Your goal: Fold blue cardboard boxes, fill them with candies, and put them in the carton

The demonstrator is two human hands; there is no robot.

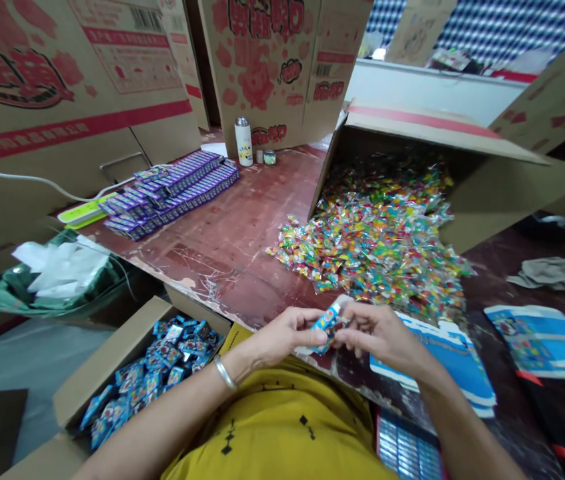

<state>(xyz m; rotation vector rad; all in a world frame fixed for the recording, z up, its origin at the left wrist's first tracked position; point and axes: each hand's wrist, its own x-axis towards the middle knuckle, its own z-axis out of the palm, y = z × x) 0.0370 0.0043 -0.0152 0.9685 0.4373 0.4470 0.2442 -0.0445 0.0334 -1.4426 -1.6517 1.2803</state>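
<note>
Near the table's front edge, my left hand (298,331) grips a small blue box (327,320) between thumb and fingers, tilted up to the right. My right hand (369,331) is at the box's right side, its fingers bent together around something I cannot make out. Behind the hands, a heap of small clear candy packets (377,247) spills from a large cardboard box (492,200) lying on its side. Flat blue printed sheets (462,367) lie partly under my right forearm. An open carton at the lower left holds many filled blue boxes (162,363).
Purple boxes (177,190) are stacked on the red-brown table (232,233) at the left, beside a yellow-green object (82,212). A white bottle (243,142) stands at the back. More blue sheets (547,340) and a grey cloth (552,273) are at the right. A green bag (12,290) hangs left.
</note>
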